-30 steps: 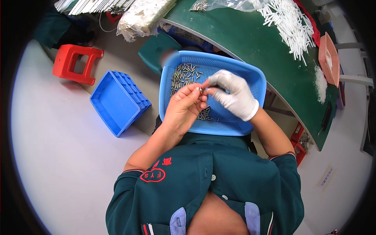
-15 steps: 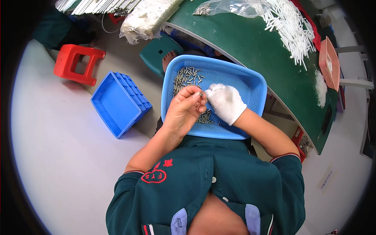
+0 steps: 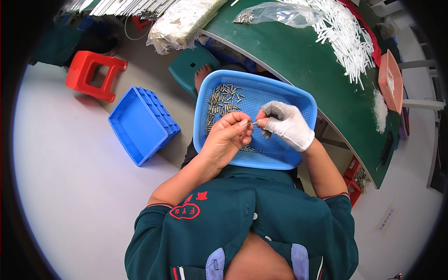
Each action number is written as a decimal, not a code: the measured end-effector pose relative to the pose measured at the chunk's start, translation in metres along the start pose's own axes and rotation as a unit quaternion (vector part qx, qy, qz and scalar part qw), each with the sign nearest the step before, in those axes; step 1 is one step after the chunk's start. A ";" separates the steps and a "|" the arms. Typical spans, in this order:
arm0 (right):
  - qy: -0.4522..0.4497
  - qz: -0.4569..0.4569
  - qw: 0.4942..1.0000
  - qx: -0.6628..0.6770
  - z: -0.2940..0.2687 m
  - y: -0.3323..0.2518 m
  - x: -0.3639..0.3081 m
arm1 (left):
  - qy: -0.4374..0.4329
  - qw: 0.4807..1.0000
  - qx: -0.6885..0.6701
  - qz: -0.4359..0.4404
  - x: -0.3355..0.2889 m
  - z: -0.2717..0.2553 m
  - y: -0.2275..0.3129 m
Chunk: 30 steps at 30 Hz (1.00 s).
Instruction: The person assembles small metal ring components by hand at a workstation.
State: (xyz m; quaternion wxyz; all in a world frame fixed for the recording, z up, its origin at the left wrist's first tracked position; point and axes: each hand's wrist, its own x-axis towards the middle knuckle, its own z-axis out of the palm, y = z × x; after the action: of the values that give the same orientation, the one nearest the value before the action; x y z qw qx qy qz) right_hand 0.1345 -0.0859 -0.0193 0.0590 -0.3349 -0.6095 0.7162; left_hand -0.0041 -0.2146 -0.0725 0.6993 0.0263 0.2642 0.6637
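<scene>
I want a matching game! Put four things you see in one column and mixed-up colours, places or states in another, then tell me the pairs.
1. right hand
2. far-left stool
3. white sticks
4. light-blue basket

A. heaped on the green tabletop
B. contains many small metal pieces
C. wears a white glove
D. red

Pairs: 1-C; 2-D; 3-A; 4-B

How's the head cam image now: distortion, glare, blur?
Head view: corners black out and the green table edge looks bowed; glints on the clear plastic bag; left hand and gloved right hand fairly crisp, but the small metal piece between them is too tiny to make out.
</scene>
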 end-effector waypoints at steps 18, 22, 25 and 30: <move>0.049 -0.217 0.948 -0.228 0.014 0.013 0.001 | 0.023 0.999 -0.001 -0.022 0.000 0.005 -0.001; 0.024 -0.162 0.980 -0.110 0.015 0.010 0.002 | -0.017 0.996 -0.052 -0.066 0.001 -0.001 -0.004; 0.030 -0.212 0.961 -0.175 0.014 0.011 0.000 | -0.019 0.996 -0.037 -0.083 -0.001 0.001 -0.003; 0.040 -0.229 0.950 -0.210 0.012 0.009 0.003 | -0.008 0.997 -0.050 -0.051 -0.004 0.005 -0.002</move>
State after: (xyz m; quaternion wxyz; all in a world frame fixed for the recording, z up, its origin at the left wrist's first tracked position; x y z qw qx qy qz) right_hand 0.1285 -0.0970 -0.0282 0.1735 -0.2196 -0.8036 0.5252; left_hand -0.0003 -0.2166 -0.0675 0.7346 -0.0170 0.2257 0.6396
